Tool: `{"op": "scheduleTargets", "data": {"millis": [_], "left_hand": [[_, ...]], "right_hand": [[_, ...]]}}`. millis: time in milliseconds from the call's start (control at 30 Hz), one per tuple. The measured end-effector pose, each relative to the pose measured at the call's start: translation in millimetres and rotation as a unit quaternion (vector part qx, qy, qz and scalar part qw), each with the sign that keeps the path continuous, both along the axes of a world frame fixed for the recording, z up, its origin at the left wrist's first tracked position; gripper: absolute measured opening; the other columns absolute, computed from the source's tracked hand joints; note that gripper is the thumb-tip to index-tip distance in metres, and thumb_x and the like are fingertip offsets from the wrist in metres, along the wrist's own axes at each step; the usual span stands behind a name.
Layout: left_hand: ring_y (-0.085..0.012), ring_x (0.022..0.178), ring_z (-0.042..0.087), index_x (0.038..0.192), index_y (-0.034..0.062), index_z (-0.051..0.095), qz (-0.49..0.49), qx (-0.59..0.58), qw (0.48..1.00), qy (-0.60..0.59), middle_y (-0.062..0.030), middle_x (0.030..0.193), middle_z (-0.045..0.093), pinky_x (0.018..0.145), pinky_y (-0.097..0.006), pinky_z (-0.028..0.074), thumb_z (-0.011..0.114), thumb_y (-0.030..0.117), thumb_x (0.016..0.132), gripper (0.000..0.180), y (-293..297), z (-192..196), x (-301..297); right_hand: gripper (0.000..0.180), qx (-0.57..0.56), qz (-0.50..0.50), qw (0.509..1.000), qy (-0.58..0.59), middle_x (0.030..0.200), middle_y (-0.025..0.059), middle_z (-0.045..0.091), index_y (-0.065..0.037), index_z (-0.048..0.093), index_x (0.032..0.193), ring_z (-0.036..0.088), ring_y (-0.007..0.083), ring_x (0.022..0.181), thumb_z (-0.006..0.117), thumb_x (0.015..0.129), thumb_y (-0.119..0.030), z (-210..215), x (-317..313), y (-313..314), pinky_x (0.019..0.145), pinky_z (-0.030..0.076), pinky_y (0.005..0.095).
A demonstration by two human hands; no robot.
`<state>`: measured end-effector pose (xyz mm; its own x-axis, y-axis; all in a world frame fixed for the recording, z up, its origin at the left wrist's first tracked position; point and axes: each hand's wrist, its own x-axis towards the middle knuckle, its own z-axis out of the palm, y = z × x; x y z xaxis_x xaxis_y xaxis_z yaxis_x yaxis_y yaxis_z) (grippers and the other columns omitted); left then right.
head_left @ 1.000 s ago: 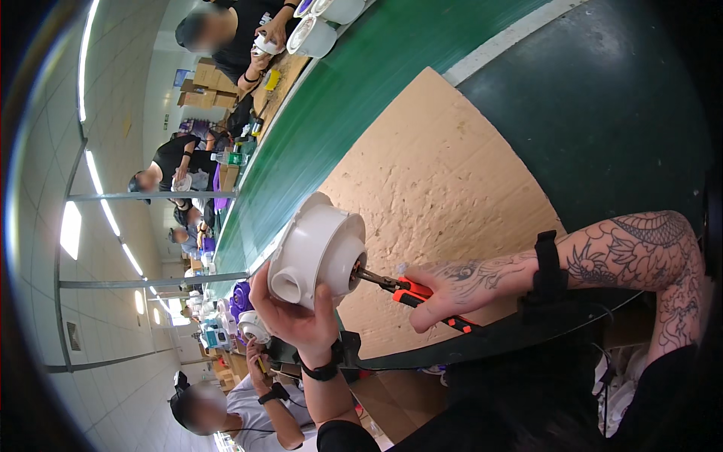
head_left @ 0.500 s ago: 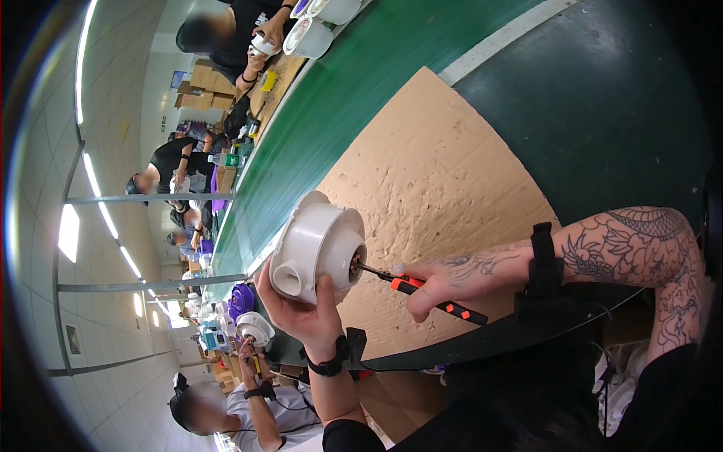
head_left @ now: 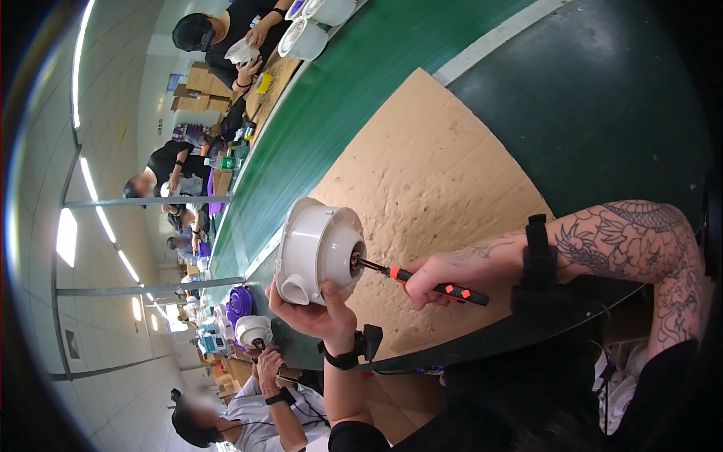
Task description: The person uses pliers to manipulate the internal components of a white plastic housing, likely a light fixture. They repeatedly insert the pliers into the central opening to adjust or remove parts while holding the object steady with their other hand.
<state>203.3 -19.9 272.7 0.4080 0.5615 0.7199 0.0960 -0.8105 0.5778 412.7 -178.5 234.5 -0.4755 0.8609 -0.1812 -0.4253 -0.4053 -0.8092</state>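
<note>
My left hand [head_left: 325, 320] grips a white round plastic housing [head_left: 309, 245] from below, its thumb against the near side. The housing is tilted, so its narrow end faces right, and a short spout opens low on its wall. Small copper-coloured and dark parts [head_left: 356, 261] show inside the hole at that end. Closed around a pair of long-nose pliers [head_left: 463, 294] with black and orange-red handles is my right hand [head_left: 431, 280]. The pliers' dark tips reach into the hole; what they touch there is too small to tell.
Under my hands a worn cardboard sheet [head_left: 444, 166] lies on the green work surface [head_left: 587, 98]. White tubs [head_left: 303, 39] stand at the far edge. At left, a co-worker [head_left: 263, 410] handles another white housing [head_left: 253, 331] near a purple part [head_left: 239, 301]. Other people work farther off.
My right fingers have curled further around the pliers' handles. The housing has turned slightly in my left hand, while the pliers' tips stay at its hole.
</note>
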Motion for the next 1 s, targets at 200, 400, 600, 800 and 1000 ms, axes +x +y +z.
{"op": "scheduleTargets", "data": {"millis": [200, 400, 600, 800, 1000], "left_hand": [[-0.0279, 0.136, 0.049, 0.149, -0.0010, 0.033, 0.014, 0.044, 0.985, 0.164, -0.0172, 0.146, 0.048, 0.113, -0.043, 0.042, 0.079, 0.024, 0.092, 0.077, 9, 20, -15], [-0.0306, 0.114, 0.065, 0.139, -0.0002, 0.056, 0.009, 0.033, 0.953, 0.301, -0.0165, 0.126, 0.068, 0.104, -0.043, 0.049, 0.086, 0.018, 0.073, 0.075, -4, 91, 40], [-0.0302, 0.089, 0.067, 0.127, -0.0019, 0.062, 0.003, 0.083, 0.915, 0.396, -0.0177, 0.102, 0.069, 0.082, -0.042, 0.052, 0.085, 0.017, 0.077, 0.058, 7, 100, 49], [-0.0384, 0.097, 0.064, 0.120, -0.0037, 0.060, 0.098, 0.077, 0.945, 0.304, -0.0216, 0.105, 0.066, 0.087, -0.046, 0.050, 0.080, 0.020, 0.085, 0.047, 7, 59, 22], [-0.0268, 0.119, 0.057, 0.139, -0.0063, 0.045, 0.133, -0.029, 0.975, 0.175, -0.0187, 0.128, 0.058, 0.104, -0.041, 0.045, 0.065, 0.024, 0.102, 0.052, -17, 22, -12]], "right_hand": [[0.032, -0.002, 0.022, 0.998, -0.065, 0.075, -0.0006, 0.048, -0.010, 0.054, 0.084, 0.048, 0.0114, 0.069, 0.067, 0.085, -0.039, 4, -3, 15, 0.064, 0.038, 0.0289], [0.047, 0.031, -0.037, 0.987, -0.154, 0.073, 0.0077, 0.051, -0.005, 0.057, 0.082, 0.047, 0.0222, 0.068, 0.064, 0.078, -0.051, 19, -9, -2, 0.064, 0.035, 0.0354], [0.049, 0.053, -0.045, 0.988, -0.140, 0.073, 0.0069, 0.048, -0.005, 0.057, 0.083, 0.047, 0.0222, 0.071, 0.063, 0.077, -0.053, 4, -23, 12, 0.065, 0.035, 0.0361], [0.041, 0.039, 0.003, 0.991, -0.127, 0.074, 0.0027, 0.045, -0.008, 0.054, 0.086, 0.044, 0.0171, 0.066, 0.069, 0.080, -0.046, 12, -13, 9, 0.062, 0.032, 0.0346], [0.045, -0.020, 0.044, 0.993, -0.107, 0.076, -0.0001, 0.042, -0.010, 0.054, 0.088, 0.042, 0.0144, 0.066, 0.069, 0.079, -0.051, 4, -16, 16, 0.061, 0.032, 0.0331]]}}
